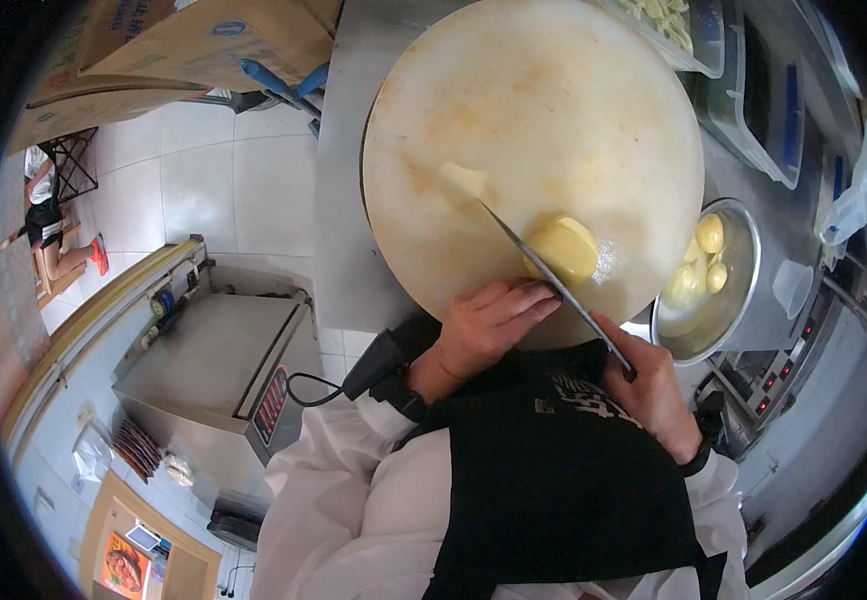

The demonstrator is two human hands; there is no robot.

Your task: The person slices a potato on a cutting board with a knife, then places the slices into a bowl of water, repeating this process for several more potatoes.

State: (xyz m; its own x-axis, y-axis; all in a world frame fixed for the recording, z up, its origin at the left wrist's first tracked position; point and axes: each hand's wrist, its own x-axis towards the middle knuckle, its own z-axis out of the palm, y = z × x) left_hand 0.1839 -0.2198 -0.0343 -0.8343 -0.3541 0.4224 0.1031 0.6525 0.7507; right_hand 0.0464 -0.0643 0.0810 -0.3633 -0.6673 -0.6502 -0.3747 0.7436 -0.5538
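Note:
A peeled, pale yellow potato (pixel 565 248) lies on the round cutting board (pixel 543 110), close to its near edge. My right hand (pixel 651 388) is wrapped round the handle of a kitchen knife (pixel 555 278). The blade runs up and left across the near side of the potato, its tip over the board. Bunched fingers of my left hand (pixel 498 322) press at the potato's near side, right by the blade; the fingertips are partly hidden. A pale flat slice (pixel 463 180) sits on the board beyond the knife tip.
Right of the board, a metal bowl (pixel 753 290) holds peeled potatoes. A clear plastic tub (pixel 708 40) of cut pieces stands at the far right, beside another clear container (pixel 753 120). Cardboard boxes (pixel 203 50) and a steel appliance (pixel 213 350) are on the left. A person's leg (pixel 68 260) shows farther off.

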